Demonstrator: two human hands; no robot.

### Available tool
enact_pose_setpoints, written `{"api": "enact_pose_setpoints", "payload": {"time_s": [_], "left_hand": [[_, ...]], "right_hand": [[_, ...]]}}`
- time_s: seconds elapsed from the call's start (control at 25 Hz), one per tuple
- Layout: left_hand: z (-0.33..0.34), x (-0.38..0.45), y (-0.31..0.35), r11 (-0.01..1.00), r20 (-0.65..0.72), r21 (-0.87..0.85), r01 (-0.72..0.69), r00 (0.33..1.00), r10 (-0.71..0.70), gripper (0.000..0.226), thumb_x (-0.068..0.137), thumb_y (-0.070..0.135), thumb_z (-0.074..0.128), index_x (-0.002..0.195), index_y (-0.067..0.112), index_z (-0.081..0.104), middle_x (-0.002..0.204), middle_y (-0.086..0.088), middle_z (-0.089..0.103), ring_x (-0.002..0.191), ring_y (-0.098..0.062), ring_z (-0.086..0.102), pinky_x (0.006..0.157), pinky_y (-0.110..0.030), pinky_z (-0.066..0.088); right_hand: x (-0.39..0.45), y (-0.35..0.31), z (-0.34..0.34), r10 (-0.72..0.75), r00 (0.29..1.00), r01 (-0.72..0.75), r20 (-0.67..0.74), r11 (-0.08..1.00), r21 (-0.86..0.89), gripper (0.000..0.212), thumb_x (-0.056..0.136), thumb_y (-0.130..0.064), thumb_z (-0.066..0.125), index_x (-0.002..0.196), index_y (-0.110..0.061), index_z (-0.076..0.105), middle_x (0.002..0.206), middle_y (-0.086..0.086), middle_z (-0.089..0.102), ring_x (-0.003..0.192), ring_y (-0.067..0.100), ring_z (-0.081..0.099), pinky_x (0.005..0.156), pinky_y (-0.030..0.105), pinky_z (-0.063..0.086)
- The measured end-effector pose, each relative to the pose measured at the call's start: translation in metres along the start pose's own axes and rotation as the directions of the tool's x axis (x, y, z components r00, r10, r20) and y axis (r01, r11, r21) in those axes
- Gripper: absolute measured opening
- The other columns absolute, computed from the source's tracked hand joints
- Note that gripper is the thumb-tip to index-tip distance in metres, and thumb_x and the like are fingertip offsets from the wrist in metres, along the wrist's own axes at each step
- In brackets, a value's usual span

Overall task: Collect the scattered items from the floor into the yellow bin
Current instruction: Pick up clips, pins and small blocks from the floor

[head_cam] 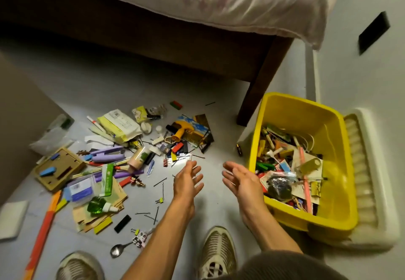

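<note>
Both hands hang empty over the floor: my left hand with fingers spread and loose, my right hand likewise, palm turned inward, just beside the bin. The bin sits to my right against the bed leg, already well filled, and most of the clutter lies ahead and to my left.

What could go wrong: the hairpins near my left fingers lie flat and thin, so a hasty scoop may slide over them. A big armful of mixed pieces may shed bits short of the rim. The spoon and clips sit close to my shoes, easy to tread on.

Both forearms reach forward and down, wrists nearly straight, hands near each other but apart.
</note>
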State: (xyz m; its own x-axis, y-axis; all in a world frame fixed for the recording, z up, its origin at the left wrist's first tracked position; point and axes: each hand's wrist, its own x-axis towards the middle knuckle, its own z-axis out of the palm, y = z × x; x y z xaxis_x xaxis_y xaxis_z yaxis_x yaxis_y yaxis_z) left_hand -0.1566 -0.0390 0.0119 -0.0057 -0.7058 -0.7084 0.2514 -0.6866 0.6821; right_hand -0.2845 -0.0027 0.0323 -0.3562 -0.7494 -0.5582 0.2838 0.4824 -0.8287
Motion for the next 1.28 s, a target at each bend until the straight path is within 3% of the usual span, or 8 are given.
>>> {"api": "enact_pose_setpoints", "payload": {"time_s": [0.36,0.48,0.56,0.76,0.88,1.0,1.12,1.28], "left_hand": [[-0.031,0.119,0.015,0.947,-0.046,0.318,-0.049,0.997,0.068,0.026,0.098,0.031,0.053,0.122,0.025,0.064,0.125,0.001,0.063,0.115,-0.02,0.058,0.104,-0.042,0.045],[-0.051,0.147,0.031,0.892,-0.03,0.439,-0.109,0.99,0.136,0.023,0.097,0.025,0.056,0.118,0.029,0.065,0.122,0.003,0.063,0.11,-0.016,0.059,0.1,-0.041,0.048],[-0.061,0.16,0.037,0.85,-0.038,0.503,-0.158,0.978,0.204,0.018,0.096,0.02,0.057,0.11,0.03,0.065,0.117,0.001,0.065,0.1,-0.012,0.061,0.088,-0.034,0.052],[-0.053,0.191,0.043,0.438,0.06,0.846,-0.304,0.871,0.487,0.034,0.09,0.024,0.06,0.124,0.024,0.059,0.122,-0.001,0.06,0.109,-0.02,0.056,0.09,-0.038,0.049],[-0.036,0.219,0.053,0.175,0.112,0.963,-0.203,0.899,0.423,0.07,0.084,0.045,0.062,0.145,0.034,0.029,0.153,-0.007,0.027,0.137,-0.032,0.027,0.103,-0.053,0.034],[-0.033,0.243,0.057,0.299,-0.013,0.953,-0.053,0.976,0.217,0.076,0.085,0.064,0.053,0.149,0.041,0.019,0.159,-0.002,0.012,0.141,-0.034,0.013,0.106,-0.058,0.03],[-0.039,0.245,0.043,0.449,0.006,0.886,-0.121,0.969,0.249,0.056,0.09,0.06,0.047,0.143,0.044,0.036,0.154,0.002,0.022,0.134,-0.03,0.018,0.109,-0.046,0.029],[-0.052,0.235,0.035,0.673,-0.023,0.724,-0.153,0.969,0.245,0.045,0.091,0.045,0.057,0.135,0.036,0.052,0.141,0.005,0.037,0.128,-0.025,0.028,0.105,-0.032,0.026]], "right_hand": [[0.176,0.04,0.068,-0.187,0.895,-0.17,-0.406,0.697,-0.696,0.069,0.093,-0.009,0.056,0.153,-0.023,0.026,0.161,0.008,0.018,0.144,0.034,0.024,0.116,0.047,0.025],[0.213,0.055,0.056,-0.087,0.826,-0.374,-0.557,0.654,-0.657,0.058,0.092,-0.014,0.056,0.146,-0.021,0.037,0.151,0.017,0.031,0.136,0.042,0.03,0.114,0.052,0.026],[0.218,0.066,0.065,-0.193,0.867,-0.236,-0.46,0.653,-0.72,0.038,0.089,-0.007,0.055,0.127,-0.015,0.057,0.132,0.019,0.046,0.122,0.041,0.045,0.104,0.047,0.039],[0.217,0.072,0.105,-0.334,0.927,0.051,-0.17,0.561,-0.826,0.016,0.084,-0.016,0.057,0.095,-0.013,0.068,0.105,0.012,0.063,0.093,0.03,0.058,0.077,0.034,0.051],[0.241,0.05,0.094,-0.288,0.929,0.026,-0.233,0.676,-0.736,0.04,0.087,-0.03,0.065,0.125,-0.02,0.057,0.131,0.008,0.052,0.117,0.032,0.05,0.092,0.034,0.045],[0.264,0.035,0.105,-0.147,0.98,0.026,-0.133,0.758,-0.652,0.068,0.089,-0.042,0.067,0.147,-0.022,0.038,0.149,0.007,0.04,0.133,0.032,0.041,0.105,0.035,0.038],[0.267,0.047,0.14,-0.104,0.993,0.04,-0.051,0.718,-0.695,0.074,0.084,-0.046,0.069,0.146,-0.02,0.038,0.143,0.01,0.042,0.127,0.033,0.047,0.102,0.036,0.042],[0.268,0.058,0.147,0.005,0.997,-0.047,-0.082,0.856,-0.515,0.049,0.08,-0.031,0.076,0.119,-0.007,0.059,0.115,0.012,0.064,0.096,0.03,0.065,0.087,0.04,0.056]]}}
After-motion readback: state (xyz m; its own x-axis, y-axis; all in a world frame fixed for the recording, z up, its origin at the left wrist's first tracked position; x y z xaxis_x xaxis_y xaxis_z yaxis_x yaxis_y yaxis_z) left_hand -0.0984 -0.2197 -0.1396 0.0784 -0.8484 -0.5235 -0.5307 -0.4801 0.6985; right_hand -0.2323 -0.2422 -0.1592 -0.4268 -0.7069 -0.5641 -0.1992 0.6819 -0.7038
